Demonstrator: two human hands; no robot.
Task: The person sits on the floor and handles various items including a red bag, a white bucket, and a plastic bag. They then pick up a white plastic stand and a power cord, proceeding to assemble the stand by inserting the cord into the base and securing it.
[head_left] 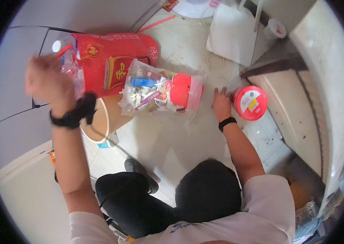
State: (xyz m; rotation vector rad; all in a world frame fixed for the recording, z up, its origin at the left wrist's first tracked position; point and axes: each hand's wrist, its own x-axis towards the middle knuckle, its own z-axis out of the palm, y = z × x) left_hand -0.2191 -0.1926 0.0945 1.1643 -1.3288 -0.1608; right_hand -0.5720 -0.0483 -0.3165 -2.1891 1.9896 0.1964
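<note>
My left hand [49, 81], smeared by motion, is raised beside the mouth of a red bag [94, 67]. Clear plastic bottles [72, 71] stick out of that bag, close to the hand. Whether its fingers grip anything is hidden by the blur. My right hand [222, 105] reaches down near the floor with its fingers apart, right beside a round red tub [251, 103] with a white and red lid. Contact between the two is unclear. Between my hands lies a clear plastic bag [161, 91] filled with small wrappers and red and blue pieces.
A tan bin [102, 120] leans below the red bag. Farther off are a white dustpan [232, 34], a small white cup [275, 29] and a red stick [157, 23]. A pale panel [292, 110] stands at the right. My grey shoe [139, 173] is on the tiled floor.
</note>
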